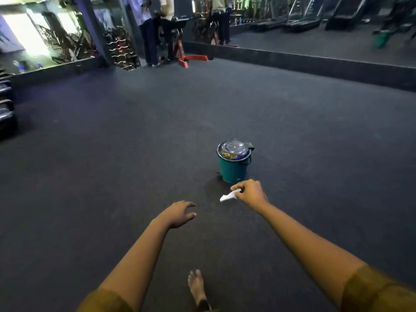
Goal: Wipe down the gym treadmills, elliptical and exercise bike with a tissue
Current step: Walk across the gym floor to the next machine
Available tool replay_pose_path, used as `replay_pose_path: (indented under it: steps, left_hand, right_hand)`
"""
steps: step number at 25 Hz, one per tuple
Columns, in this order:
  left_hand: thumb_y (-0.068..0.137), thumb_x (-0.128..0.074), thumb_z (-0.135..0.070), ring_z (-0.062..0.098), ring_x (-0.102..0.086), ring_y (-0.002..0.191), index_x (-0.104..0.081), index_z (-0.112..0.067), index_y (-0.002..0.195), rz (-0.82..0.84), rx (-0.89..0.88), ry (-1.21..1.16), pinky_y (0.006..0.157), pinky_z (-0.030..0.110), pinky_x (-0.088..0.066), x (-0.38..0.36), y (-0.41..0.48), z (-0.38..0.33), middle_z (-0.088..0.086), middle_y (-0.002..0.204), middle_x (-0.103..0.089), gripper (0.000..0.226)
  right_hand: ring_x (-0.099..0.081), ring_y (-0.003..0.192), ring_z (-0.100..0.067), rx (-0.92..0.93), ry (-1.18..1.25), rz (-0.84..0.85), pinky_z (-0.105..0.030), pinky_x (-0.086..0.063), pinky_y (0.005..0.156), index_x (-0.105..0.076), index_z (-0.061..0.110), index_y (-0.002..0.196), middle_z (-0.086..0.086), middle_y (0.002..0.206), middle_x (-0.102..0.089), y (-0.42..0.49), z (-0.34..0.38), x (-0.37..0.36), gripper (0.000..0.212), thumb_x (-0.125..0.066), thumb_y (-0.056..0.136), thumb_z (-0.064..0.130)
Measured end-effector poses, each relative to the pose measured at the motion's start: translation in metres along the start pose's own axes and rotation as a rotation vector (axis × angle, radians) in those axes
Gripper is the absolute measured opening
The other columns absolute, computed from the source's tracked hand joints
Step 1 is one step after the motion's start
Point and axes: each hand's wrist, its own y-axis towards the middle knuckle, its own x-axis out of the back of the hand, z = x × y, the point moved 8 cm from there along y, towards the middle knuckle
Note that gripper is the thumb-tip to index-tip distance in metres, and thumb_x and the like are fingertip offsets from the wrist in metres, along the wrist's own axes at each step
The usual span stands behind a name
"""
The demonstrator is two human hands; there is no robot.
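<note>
Tissue (227, 196) is pinched in our right hand (250, 194), at 6 o'clock of the green bin (234, 170). Left hand (180, 213) is loose and holds nothing. Risk: the bin lid looks closed, so releasing now likely drops the tissue on the floor (112, 154).

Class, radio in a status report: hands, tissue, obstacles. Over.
Right hand pinching tissue. Left hand open, empty. Green bin directly ahead, lid shut.

A loose mustard-brown left sleeve (105, 300) and matching right sleeve (378, 291) end near the elbows. Forearms, left hand (180, 213) and right hand (249, 192) are bare. The foot (197, 287) is bare, a dark hem (203, 306) at its ankle.
</note>
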Motion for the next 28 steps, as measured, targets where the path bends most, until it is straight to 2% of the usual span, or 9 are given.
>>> replay_pose_path:
  steps: [7, 13, 17, 20, 21, 23, 24, 27, 28]
  left_hand:
    - [0.1, -0.045, -0.034, 0.024, -0.041, 0.133, -0.04, -0.013, 0.143, 0.102, -0.052, 0.023, 0.108, 0.034, -0.033, 0.12, 0.199, 0.068, 0.01, 0.146, -0.042, 0.048]
    - [0.099, -0.048, -0.031, 0.023, -0.047, 0.129, -0.044, -0.011, 0.141, 0.145, -0.173, -0.018, 0.103, 0.028, -0.034, 0.188, 0.378, 0.072, 0.01, 0.143, -0.047, 0.047]
    - [0.098, -0.05, -0.03, 0.021, -0.05, 0.125, -0.047, -0.011, 0.139, 0.211, -0.172, -0.112, 0.099, 0.025, -0.035, 0.215, 0.503, 0.083, 0.008, 0.137, -0.053, 0.045]
    - [0.097, -0.051, -0.031, 0.024, -0.052, 0.122, -0.051, -0.015, 0.134, 0.216, -0.022, -0.413, 0.098, 0.031, -0.043, 0.227, 0.592, 0.109, 0.008, 0.134, -0.055, 0.04]
    - [0.098, -0.05, -0.03, 0.025, -0.054, 0.119, -0.052, -0.014, 0.133, 0.231, 0.073, -0.573, 0.09, 0.032, -0.047, 0.225, 0.621, 0.119, 0.009, 0.131, -0.057, 0.039]
    - [0.1, -0.046, -0.027, 0.023, -0.056, 0.106, -0.048, -0.013, 0.134, 0.322, 0.256, -0.813, 0.074, 0.029, -0.043, 0.213, 0.668, 0.13, 0.008, 0.12, -0.058, 0.037]
    - [0.101, -0.044, -0.027, 0.023, -0.055, 0.105, -0.046, -0.013, 0.136, 0.379, 0.316, -0.857, 0.076, 0.031, -0.04, 0.203, 0.692, 0.132, 0.008, 0.119, -0.057, 0.038]
    - [0.102, -0.038, -0.029, 0.028, -0.048, 0.125, -0.038, -0.011, 0.142, 0.546, 0.463, -0.957, 0.099, 0.039, -0.035, 0.165, 0.755, 0.138, 0.012, 0.138, -0.049, 0.044]
    - [0.102, -0.037, -0.03, 0.028, -0.045, 0.128, -0.035, -0.011, 0.144, 0.592, 0.509, -0.963, 0.102, 0.04, -0.034, 0.151, 0.778, 0.141, 0.012, 0.142, -0.046, 0.046]
  right_hand:
    - [-0.064, 0.095, -0.015, -0.195, 0.077, -0.074, -0.017, -0.041, 0.071, -0.07, 0.011, 0.108, -0.005, 0.107, -0.07, 0.192, 0.022, -0.007, 0.028, -0.062, 0.083, 0.004]
    - [-0.064, 0.097, -0.017, -0.377, 0.15, -0.183, -0.017, -0.042, 0.075, -0.072, 0.013, 0.106, -0.006, 0.104, -0.071, 0.334, -0.001, -0.001, 0.027, -0.064, 0.081, 0.007]
    - [-0.064, 0.099, -0.016, -0.494, 0.206, -0.226, -0.011, -0.038, 0.074, -0.071, 0.011, 0.106, -0.008, 0.105, -0.071, 0.441, -0.018, -0.002, 0.027, -0.063, 0.081, 0.004]
    - [-0.064, 0.098, -0.016, -0.622, 0.28, -0.269, -0.012, -0.039, 0.073, -0.072, 0.011, 0.106, -0.008, 0.105, -0.071, 0.503, -0.028, -0.003, 0.027, -0.063, 0.082, 0.004]
    - [-0.064, 0.096, -0.015, -0.683, 0.315, -0.295, -0.013, -0.039, 0.071, -0.072, 0.011, 0.104, -0.008, 0.104, -0.071, 0.52, -0.034, -0.005, 0.026, -0.065, 0.081, 0.004]
    - [-0.062, 0.088, -0.012, -0.799, 0.391, -0.353, -0.016, -0.04, 0.069, -0.073, 0.01, 0.102, -0.011, 0.101, -0.071, 0.549, -0.048, -0.014, 0.025, -0.066, 0.079, 0.003]
    - [-0.062, 0.086, -0.012, -0.855, 0.43, -0.382, -0.017, -0.042, 0.07, -0.073, 0.01, 0.101, -0.012, 0.099, -0.072, 0.563, -0.057, -0.021, 0.025, -0.066, 0.079, 0.003]
    - [-0.066, 0.093, -0.019, -1.025, 0.503, -0.472, -0.022, -0.045, 0.077, -0.073, 0.011, 0.102, -0.013, 0.099, -0.072, 0.596, -0.08, -0.04, 0.026, -0.065, 0.079, 0.003]
    - [-0.065, 0.095, -0.021, -1.08, 0.523, -0.51, -0.021, -0.045, 0.078, -0.073, 0.012, 0.103, -0.013, 0.1, -0.071, 0.607, -0.09, -0.05, 0.026, -0.064, 0.079, 0.004]
